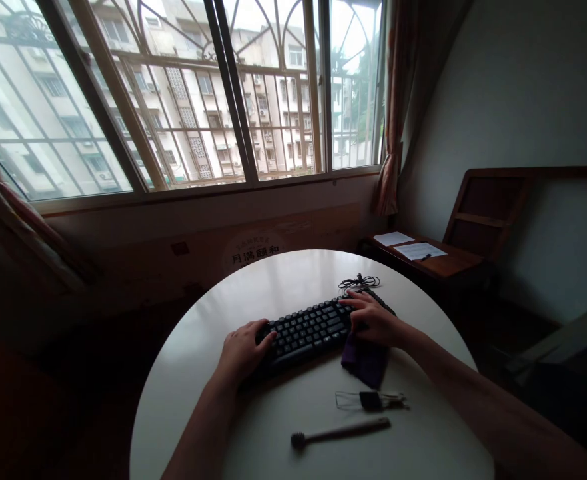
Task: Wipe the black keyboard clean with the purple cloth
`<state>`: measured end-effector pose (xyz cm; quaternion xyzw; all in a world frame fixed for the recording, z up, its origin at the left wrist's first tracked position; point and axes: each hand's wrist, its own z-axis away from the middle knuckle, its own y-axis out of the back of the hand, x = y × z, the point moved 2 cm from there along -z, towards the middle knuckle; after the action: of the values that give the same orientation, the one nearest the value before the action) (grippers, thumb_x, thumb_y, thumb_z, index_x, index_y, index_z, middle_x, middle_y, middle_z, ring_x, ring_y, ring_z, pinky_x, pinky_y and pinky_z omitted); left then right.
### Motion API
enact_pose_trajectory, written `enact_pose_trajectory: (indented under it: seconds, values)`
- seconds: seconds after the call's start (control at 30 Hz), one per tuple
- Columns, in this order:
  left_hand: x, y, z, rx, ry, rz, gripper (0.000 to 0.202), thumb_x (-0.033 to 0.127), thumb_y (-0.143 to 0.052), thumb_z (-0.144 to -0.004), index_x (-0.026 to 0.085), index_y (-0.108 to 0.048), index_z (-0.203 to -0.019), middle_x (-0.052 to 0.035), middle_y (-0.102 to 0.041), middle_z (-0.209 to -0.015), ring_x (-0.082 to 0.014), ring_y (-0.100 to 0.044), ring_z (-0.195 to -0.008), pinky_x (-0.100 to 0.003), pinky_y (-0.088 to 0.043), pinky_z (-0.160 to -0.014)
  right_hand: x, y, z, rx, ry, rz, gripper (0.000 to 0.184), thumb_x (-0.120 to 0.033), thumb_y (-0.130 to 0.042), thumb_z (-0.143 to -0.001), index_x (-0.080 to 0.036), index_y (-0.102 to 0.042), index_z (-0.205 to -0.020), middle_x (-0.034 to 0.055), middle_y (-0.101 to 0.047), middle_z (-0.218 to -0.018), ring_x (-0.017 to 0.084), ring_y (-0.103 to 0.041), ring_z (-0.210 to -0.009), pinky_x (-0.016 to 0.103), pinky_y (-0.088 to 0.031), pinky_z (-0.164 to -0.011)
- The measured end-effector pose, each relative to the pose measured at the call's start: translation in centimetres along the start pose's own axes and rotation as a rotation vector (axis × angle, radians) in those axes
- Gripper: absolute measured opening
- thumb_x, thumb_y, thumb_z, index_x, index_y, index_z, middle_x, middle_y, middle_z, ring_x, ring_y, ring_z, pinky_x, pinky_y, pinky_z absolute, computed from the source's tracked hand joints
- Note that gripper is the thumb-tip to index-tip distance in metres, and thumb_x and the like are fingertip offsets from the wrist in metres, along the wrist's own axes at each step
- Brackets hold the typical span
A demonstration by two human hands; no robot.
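A black keyboard (306,330) lies at a slant on the round white table (198,400). My left hand (243,350) is closed around its left end, thumb on the front edge and fingers behind. Over the right part of the keys is my right hand (373,319), some fingers stretched across them and others bent inward. Beneath that hand a purple cloth (366,363) is gripped, hanging down onto the table. Nearer to me lie a keycap puller (372,400) with wire loops and a brush (340,432) with a dark round head. The right palm hides the top of the cloth.
Behind the keyboard rests a coiled black cable (360,282). A wooden chair (458,265) at the right bears white papers (420,251) and a pen. Beyond the table are a barred window (273,100) and curtains (392,133).
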<state>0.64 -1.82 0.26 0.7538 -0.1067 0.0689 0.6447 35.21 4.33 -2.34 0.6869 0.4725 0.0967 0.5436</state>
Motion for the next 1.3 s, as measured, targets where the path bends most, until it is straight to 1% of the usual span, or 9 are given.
enact_pose_trajectory:
  seconds: [0.1, 0.2, 0.37, 0.5, 0.6, 0.83, 0.97, 1.1, 1.3]
  values:
    - [0.0, 0.1, 0.0, 0.006, 0.009, 0.007, 0.042, 0.049, -0.046, -0.092, 0.027, -0.061, -0.125, -0.0033, -0.064, -0.128, -0.0248, -0.057, -0.117, -0.037, -0.041, -0.098, -0.6, -0.2, -0.2, 0.013, 0.024, 0.018, 0.012, -0.012, -0.071, -0.066, -0.021, -0.067, -0.072, 0.0040, -0.052, -0.142, 0.038, -0.029, -0.142, 0.063, -0.014, -0.113]
    - [-0.1, 0.2, 0.2, 0.013, 0.018, 0.039, 0.040, 0.046, -0.045, -0.093, 0.028, -0.062, -0.124, -0.0028, -0.064, -0.128, -0.0243, -0.057, -0.119, -0.038, -0.041, -0.100, -1.0, -0.5, -0.3, 0.011, 0.024, 0.035, 0.012, -0.011, -0.070, -0.065, -0.021, -0.067, -0.072, 0.0045, -0.053, -0.142, 0.038, -0.031, -0.141, 0.063, -0.017, -0.112]
    - [-1.1, 0.0, 0.3, 0.043, -0.005, 0.155, 0.040, 0.045, -0.045, -0.092, 0.028, -0.065, -0.122, -0.0033, -0.065, -0.128, -0.0247, -0.057, -0.119, -0.038, -0.041, -0.102, -2.7, -1.4, -0.9, 0.008, 0.033, 0.037, 0.013, -0.011, -0.068, -0.067, -0.022, -0.068, -0.076, 0.0054, -0.056, -0.138, 0.037, -0.034, -0.140, 0.061, -0.021, -0.113]
    - [-2.5, -0.4, 0.1, 0.118, -0.014, 0.254, 0.045, 0.046, -0.041, -0.092, 0.022, -0.068, -0.117, -0.0073, -0.064, -0.127, -0.0249, -0.057, -0.119, -0.038, -0.041, -0.104, -4.0, -2.1, -1.2, 0.011, 0.034, 0.014, 0.016, -0.011, -0.066, -0.068, -0.023, -0.069, -0.078, 0.0053, -0.058, -0.136, 0.035, -0.035, -0.139, 0.060, -0.022, -0.114]
    - [-3.5, -0.5, -0.1, 0.171, 0.028, 0.276, 0.047, 0.043, -0.039, -0.090, 0.017, -0.069, -0.116, -0.0097, -0.064, -0.125, -0.0253, -0.056, -0.120, -0.038, -0.041, -0.105, -3.8, -2.5, -1.2, 0.020, 0.024, -0.002, 0.015, -0.011, -0.067, -0.069, -0.021, -0.068, -0.079, 0.0078, -0.059, -0.134, 0.036, -0.036, -0.139, 0.061, -0.023, -0.113]
    - [-4.4, -0.6, -0.2, 0.165, 0.081, 0.295, 0.046, 0.041, -0.038, -0.090, 0.015, -0.068, -0.113, -0.0107, -0.068, -0.116, -0.0247, -0.060, -0.112, -0.037, -0.045, -0.099, -3.1, -2.8, -1.1, 0.021, 0.046, -0.005, 0.016, -0.011, -0.067, -0.068, -0.022, -0.069, -0.080, 0.0071, -0.059, -0.135, 0.037, -0.037, -0.138, 0.063, -0.022, -0.112]
    - [-4.7, -0.3, -0.3, 0.199, 0.124, 0.299, 0.044, 0.042, -0.036, -0.090, 0.017, -0.069, -0.106, -0.0092, -0.070, -0.110, -0.0248, -0.063, -0.106, -0.036, -0.047, -0.094, -3.6, -2.5, -1.1, 0.028, 0.044, 0.001, 0.017, -0.011, -0.067, -0.069, -0.022, -0.069, -0.081, 0.0072, -0.060, -0.134, 0.036, -0.037, -0.138, 0.063, -0.022, -0.112]
    - [-5.1, 0.0, -0.2, 0.207, 0.179, 0.317, 0.041, 0.039, -0.033, -0.090, 0.021, -0.069, -0.097, -0.0066, -0.072, -0.105, -0.0244, -0.064, -0.102, -0.034, -0.048, -0.089, -3.8, -2.2, -1.1, 0.034, 0.041, 0.014, 0.016, -0.011, -0.067, -0.069, -0.022, -0.069, -0.080, 0.0076, -0.059, -0.134, 0.036, -0.037, -0.138, 0.063, -0.022, -0.112]
    - [-4.8, -0.2, -0.1, 0.210, 0.276, 0.328, 0.044, 0.043, -0.032, -0.091, 0.023, -0.070, -0.082, -0.0052, -0.074, -0.093, -0.0242, -0.066, -0.094, -0.032, -0.047, -0.083, -3.5, -2.3, -0.8, 0.043, 0.075, 0.043, 0.017, -0.010, -0.066, -0.069, -0.022, -0.068, -0.081, 0.0064, -0.058, -0.135, 0.036, -0.036, -0.138, 0.063, -0.020, -0.112]
